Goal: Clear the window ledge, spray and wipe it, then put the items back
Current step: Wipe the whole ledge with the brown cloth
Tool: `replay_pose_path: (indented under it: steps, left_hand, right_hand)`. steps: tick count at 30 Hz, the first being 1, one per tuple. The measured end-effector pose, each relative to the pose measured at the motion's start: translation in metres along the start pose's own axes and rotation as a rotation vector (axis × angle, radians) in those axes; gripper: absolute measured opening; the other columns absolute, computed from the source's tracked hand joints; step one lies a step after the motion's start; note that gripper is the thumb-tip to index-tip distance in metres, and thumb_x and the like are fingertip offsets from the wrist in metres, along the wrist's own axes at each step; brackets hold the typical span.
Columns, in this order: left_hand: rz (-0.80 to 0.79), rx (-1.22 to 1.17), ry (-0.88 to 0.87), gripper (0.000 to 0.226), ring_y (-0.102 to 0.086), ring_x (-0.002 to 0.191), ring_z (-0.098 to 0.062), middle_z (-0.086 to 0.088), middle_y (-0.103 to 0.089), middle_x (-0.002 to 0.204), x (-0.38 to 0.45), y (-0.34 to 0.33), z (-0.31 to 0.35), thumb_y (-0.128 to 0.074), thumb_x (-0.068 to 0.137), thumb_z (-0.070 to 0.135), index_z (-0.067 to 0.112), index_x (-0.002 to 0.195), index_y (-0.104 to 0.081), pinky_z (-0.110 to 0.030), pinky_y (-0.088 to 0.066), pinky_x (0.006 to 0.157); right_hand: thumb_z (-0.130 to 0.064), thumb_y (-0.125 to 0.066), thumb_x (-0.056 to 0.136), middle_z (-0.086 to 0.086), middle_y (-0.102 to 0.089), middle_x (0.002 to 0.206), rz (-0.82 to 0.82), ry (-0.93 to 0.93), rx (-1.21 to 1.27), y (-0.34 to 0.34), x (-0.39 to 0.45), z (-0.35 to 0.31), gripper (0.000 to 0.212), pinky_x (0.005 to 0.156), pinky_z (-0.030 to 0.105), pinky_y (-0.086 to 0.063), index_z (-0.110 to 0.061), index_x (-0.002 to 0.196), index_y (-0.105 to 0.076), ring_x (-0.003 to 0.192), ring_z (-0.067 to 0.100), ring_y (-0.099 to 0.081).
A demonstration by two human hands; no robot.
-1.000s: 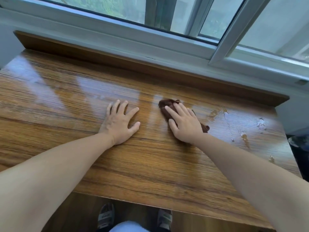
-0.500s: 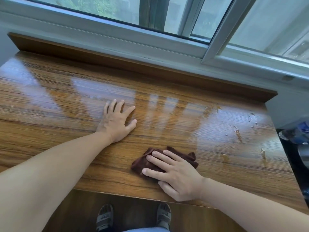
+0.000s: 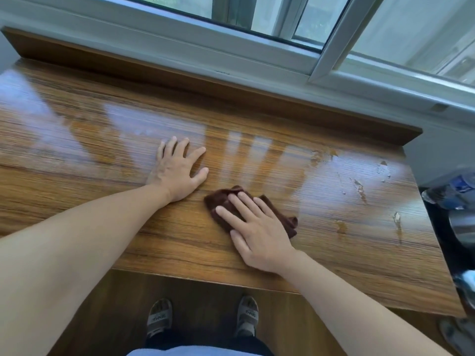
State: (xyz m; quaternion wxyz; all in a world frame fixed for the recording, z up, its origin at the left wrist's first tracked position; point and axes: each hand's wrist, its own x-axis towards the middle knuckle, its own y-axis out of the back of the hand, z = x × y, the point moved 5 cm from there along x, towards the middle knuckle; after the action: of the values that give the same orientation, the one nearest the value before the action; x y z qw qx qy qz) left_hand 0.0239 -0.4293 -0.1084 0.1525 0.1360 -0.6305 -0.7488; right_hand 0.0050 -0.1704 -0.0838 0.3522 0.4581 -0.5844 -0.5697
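ledge point(image 3: 77, 155) cleared, wet | right hand point(image 3: 253, 227) flat, pressing cloth point(image 3: 288, 222) near front edge | left hand point(image 3: 177, 170) open, bracing | right end unwiped; items not back

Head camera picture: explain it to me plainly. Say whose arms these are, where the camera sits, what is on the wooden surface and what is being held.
There is no machine here. A person wears a wide-angle camera on the head, so you look down along their own bare arms to their sandalled feet on the floor.

The wooden window ledge runs under a white-framed sliding window. It is glossy and reflects the window light. Toward its right end there are spots and smears that look like wet spray or worn finish; I cannot tell which.

The left hand lies flat and spread on the wood, holding nothing. The right hand presses flat on a dark brown cloth, the wiping rag.

Off the ledge's right end stands a plastic bottle with a blue label among other items too cropped to name.
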Motion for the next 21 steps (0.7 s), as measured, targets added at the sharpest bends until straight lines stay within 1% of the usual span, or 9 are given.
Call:
replay_pose_path:
  steps: [2, 6, 8, 10, 12, 14, 15, 17, 21]
  left_hand:
    - [-0.003, 0.001, -0.005, 0.066, -0.01, 0.155, -0.036, -0.011, -0.024, 0.165, 0.0, 0.0, 0.002, -0.026, 0.096, 0.07, 0.041, 0.155, -0.029, -0.053, -0.002, 0.127]
    - [0.005, 0.005, -0.007, 0.064, -0.01, 0.155, -0.037, -0.011, -0.023, 0.166, -0.002, 0.001, 0.003, -0.027, 0.098, 0.068, 0.041, 0.156, -0.028, -0.053, -0.001, 0.128]
    - [-0.002, 0.01, -0.007, 0.064, -0.009, 0.155, -0.036, -0.011, -0.022, 0.167, -0.001, 0.002, 0.003, -0.028, 0.098, 0.068, 0.041, 0.157, -0.027, -0.053, -0.001, 0.128]
    - [-0.014, 0.016, -0.005, 0.065, -0.008, 0.156, -0.036, -0.011, -0.021, 0.167, 0.0, 0.002, 0.002, -0.026, 0.098, 0.068, 0.041, 0.157, -0.025, -0.052, 0.0, 0.128]
    - [-0.02, 0.027, -0.009, 0.066, -0.008, 0.156, -0.036, -0.01, -0.02, 0.167, 0.001, 0.001, 0.001, -0.025, 0.098, 0.07, 0.041, 0.158, -0.023, -0.053, -0.001, 0.128]
    - [-0.022, 0.027, -0.011, 0.067, -0.008, 0.156, -0.035, -0.01, -0.021, 0.167, 0.0, 0.0, 0.001, -0.024, 0.097, 0.071, 0.041, 0.158, -0.024, -0.054, -0.002, 0.128]
    - [-0.019, 0.026, -0.008, 0.068, -0.008, 0.156, -0.035, -0.01, -0.021, 0.166, 0.0, 0.001, 0.001, -0.023, 0.096, 0.071, 0.041, 0.157, -0.024, -0.054, -0.003, 0.127]
    - [-0.016, 0.024, -0.002, 0.069, -0.009, 0.156, -0.035, -0.009, -0.022, 0.166, 0.0, 0.001, 0.001, -0.02, 0.095, 0.072, 0.042, 0.157, -0.025, -0.055, -0.004, 0.127]
    - [-0.028, 0.0, -0.005, 0.071, -0.008, 0.156, -0.035, -0.009, -0.022, 0.166, -0.001, 0.002, -0.001, -0.019, 0.093, 0.073, 0.042, 0.156, -0.026, -0.054, -0.004, 0.127]
  right_hand:
    - [-0.043, -0.032, 0.109, -0.002, -0.013, 0.174, -0.061, 0.13, -0.016, -0.002, -0.028, -0.013, 0.056, 0.13, 0.044, -0.002, -0.043, 0.163, -0.018, 0.161, 0.018, 0.004]
    - [-0.041, -0.036, 0.108, -0.003, -0.012, 0.174, -0.147, 0.351, -0.025, -0.003, -0.049, -0.014, 0.057, 0.131, 0.044, -0.003, -0.044, 0.163, -0.02, 0.161, 0.016, 0.007]
    - [-0.042, -0.039, 0.107, -0.004, -0.016, 0.173, -0.137, 0.361, -0.015, -0.001, -0.033, 0.0, 0.058, 0.13, 0.043, -0.005, -0.044, 0.162, -0.022, 0.161, 0.014, 0.003]
    - [-0.044, -0.038, 0.106, -0.002, -0.018, 0.173, -0.065, 0.194, -0.011, 0.001, -0.009, 0.021, 0.059, 0.13, 0.044, -0.009, -0.043, 0.162, -0.023, 0.161, 0.015, -0.002]
    - [-0.046, -0.034, 0.106, -0.002, -0.019, 0.173, 0.016, -0.078, -0.002, 0.005, 0.009, 0.038, 0.058, 0.129, 0.045, -0.013, -0.043, 0.163, -0.023, 0.161, 0.015, -0.004]
    - [-0.047, -0.029, 0.107, -0.002, -0.017, 0.173, 0.057, -0.274, -0.001, 0.002, 0.013, 0.033, 0.058, 0.131, 0.043, -0.008, -0.042, 0.163, -0.019, 0.161, 0.016, -0.002]
    - [-0.046, -0.028, 0.107, -0.002, -0.014, 0.174, 0.07, -0.309, 0.002, 0.0, 0.01, 0.024, 0.057, 0.131, 0.043, -0.005, -0.042, 0.163, -0.017, 0.161, 0.017, 0.001]
    - [-0.045, -0.029, 0.108, -0.004, -0.01, 0.174, 0.048, -0.232, 0.012, -0.001, -0.005, 0.0, 0.057, 0.131, 0.043, -0.004, -0.044, 0.163, -0.015, 0.161, 0.016, 0.006]
    - [-0.041, -0.034, 0.108, -0.006, -0.006, 0.174, -0.137, 0.179, 0.002, -0.003, -0.058, -0.021, 0.057, 0.13, 0.041, 0.002, -0.048, 0.161, -0.014, 0.16, 0.015, 0.01]
